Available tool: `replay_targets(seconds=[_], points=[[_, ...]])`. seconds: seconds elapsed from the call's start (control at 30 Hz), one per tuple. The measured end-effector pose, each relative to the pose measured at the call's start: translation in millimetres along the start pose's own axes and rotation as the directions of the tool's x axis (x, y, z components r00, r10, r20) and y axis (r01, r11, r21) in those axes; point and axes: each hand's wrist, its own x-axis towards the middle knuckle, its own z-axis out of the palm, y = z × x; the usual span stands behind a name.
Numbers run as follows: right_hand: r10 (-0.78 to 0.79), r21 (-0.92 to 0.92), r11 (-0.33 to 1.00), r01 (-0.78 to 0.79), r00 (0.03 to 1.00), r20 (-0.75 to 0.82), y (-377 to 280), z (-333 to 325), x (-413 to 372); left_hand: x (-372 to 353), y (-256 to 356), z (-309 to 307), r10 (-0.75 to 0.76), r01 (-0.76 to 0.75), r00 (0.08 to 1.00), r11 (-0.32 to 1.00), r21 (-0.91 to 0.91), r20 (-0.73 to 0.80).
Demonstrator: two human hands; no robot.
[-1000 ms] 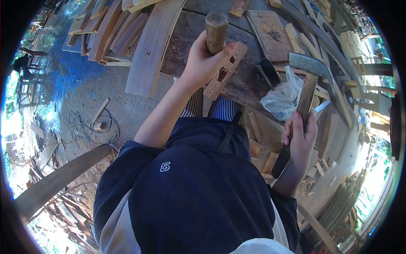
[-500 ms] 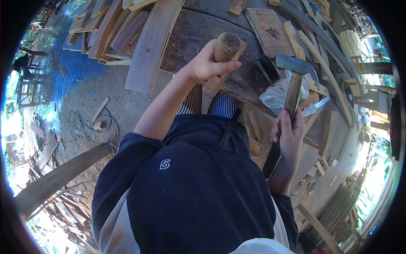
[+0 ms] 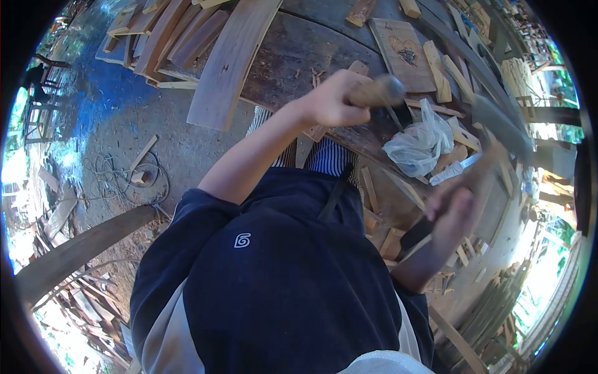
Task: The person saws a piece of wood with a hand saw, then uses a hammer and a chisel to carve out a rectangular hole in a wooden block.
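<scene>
My left hand point(image 3: 336, 103) is closed around the thick, round wooden handle point(image 3: 372, 92) of what looks like a chisel, over the bench's near edge. The handle leans right, its metal-rimmed end outward; the blade is hidden. Beneath this hand lies a narrow wood piece point(image 3: 358, 67), mostly covered by it. My right hand point(image 3: 453, 215), smeared by motion, grips a hammer point(image 3: 486, 156) off to the right, its blurred metal head swung out past the bench items. A crumpled clear plastic bag point(image 3: 420, 146) sits between the two hands.
On the dark workbench point(image 3: 293, 56) are a wide plank point(image 3: 233, 65), stacked boards point(image 3: 168, 37) and a board with a pile of nails point(image 3: 405, 53). A dark flat blade-like piece point(image 3: 402, 115) lies near the bag. Tangled cord point(image 3: 128, 177) and scraps cover the floor.
My right hand has swung the hammer outward to the right and away from the chisel. My left hand has shifted right and tipped the handle from upright toward the right.
</scene>
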Motion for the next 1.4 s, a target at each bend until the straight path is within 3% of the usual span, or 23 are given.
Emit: replay_targets(seconds=[0.03, 0.1, 0.17, 0.23, 0.3, 0.37, 0.4, 0.47, 0.5, 0.57, 0.6, 0.63, 0.7, 0.87, 0.93, 1.0, 1.07, 1.1, 1.13, 1.23, 1.3, 1.4], points=[[-0.100, 0.007, 0.995, 0.101, 0.992, -0.080, -11, -6, 1, 1, 3, 8, -0.020, 0.021, 1.000, 0.998, 0.053, -0.008], [-0.230, 0.240, 0.947, 0.213, 0.972, 0.048, -35, -26, 0, 0, 1, 25, -0.012, 0.015, 0.999, 0.996, 0.090, -0.031], [-0.335, 0.258, 0.907, 0.332, 0.941, -0.034, -46, -24, -7, 0, 2, 36, -0.001, 0.008, 0.998, 0.992, 0.123, -0.056], [-0.390, 0.166, 0.904, 0.394, 0.919, -0.056, -29, -20, -14, 0, 1, 43, 0.004, 0.005, 1.000, 0.904, 0.427, -0.019], [-0.417, -0.039, 0.908, 0.417, 0.909, -0.017, 6, -19, -31, -2, -7, 54, 0.045, -0.011, 0.997, 0.874, 0.486, -0.058], [-0.192, -0.301, 0.929, 0.214, 0.976, 0.099, 34, -28, -65, -3, -11, 61, 0.043, -0.025, 0.999, 0.813, 0.581, -0.017], [-0.187, -0.302, 0.929, 0.212, 0.976, 0.108, 39, -33, -75, -4, -13, 64, 0.043, -0.032, 0.999, 0.806, 0.592, -0.005], [0.019, -0.676, 0.725, 0.133, 0.977, 0.214, 43, -40, -91, -9, -22, 69, -0.007, -0.017, 0.999, 0.783, 0.622, 0.036], [0.019, -0.674, 0.726, 0.136, 0.976, 0.217, 43, -44, -95, -10, -24, 70, -0.050, -0.013, 0.996, 0.754, 0.656, 0.077], [-0.061, -0.344, 0.929, 0.133, 0.976, 0.211, 41, -44, -100, -10, -27, 72, -0.030, -0.013, 0.998, 0.748, 0.663, 0.053], [-0.216, -0.245, 0.945, 0.217, 0.976, 0.030, 48, -32, -105, -10, -28, 74, -0.012, -0.015, 0.999, 0.746, 0.665, 0.035], [-0.207, -0.252, 0.946, 0.206, 0.978, 0.025, 49, -25, -103, -11, -29, 75, -0.018, -0.013, 0.999, 0.753, 0.658, 0.040], [-0.357, -0.091, 0.933, 0.349, 0.928, -0.102, 48, -20, -100, -9, -29, 76, -0.002, -0.027, 0.999, 0.752, 0.658, 0.043], [-0.304, -0.140, 0.949, 0.281, 0.934, -0.188, 56, -16, -105, -9, -13, 82, 0.121, -0.154, 0.988, 0.711, 0.686, 0.096], [-0.226, -0.188, 0.964, 0.187, 0.949, -0.217, 57, -14, -105, -12, 2, 83, 0.155, -0.191, 0.981, 0.684, 0.704, 0.115], [-0.219, -0.182, 0.967, 0.180, 0.949, -0.226, 59, -13, -106, -25, 17, 74, 0.117, -0.114, 0.992, 0.730, 0.674, 0.041], [-0.212, -0.179, 0.969, 0.171, 0.947, -0.241, 61, -17, -106, -48, 27, 59, -0.074, 0.105, 0.995, 0.705, 0.701, -0.074], [-0.209, -0.164, 0.971, 0.174, 0.949, -0.237, 64, -20, -107, -59, 27, 49, -0.240, 0.247, 0.964, 0.656, 0.713, -0.114], [-0.208, -0.147, 0.973, 0.177, 0.949, -0.236, 65, -21, -108, -73, 19, 37, -0.287, 0.295, 0.948, 0.625, 0.723, -0.138], [-0.163, -0.144, 0.981, 0.129, 0.954, -0.253, 62, -14, -100, -99, -12, 16, -0.335, 0.305, 0.935, 0.580, 0.755, -0.121], [-0.156, -0.137, 0.983, 0.122, 0.950, -0.269, 63, -7, -95, -106, -29, 15, -0.362, 0.316, 0.927, 0.621, 0.718, -0.094], [-0.134, -0.104, 0.989, 0.107, 0.945, -0.299, 60, 4, -89, -92, -49, 32, -0.278, 0.270, 0.956, 0.709, 0.651, -0.094]])
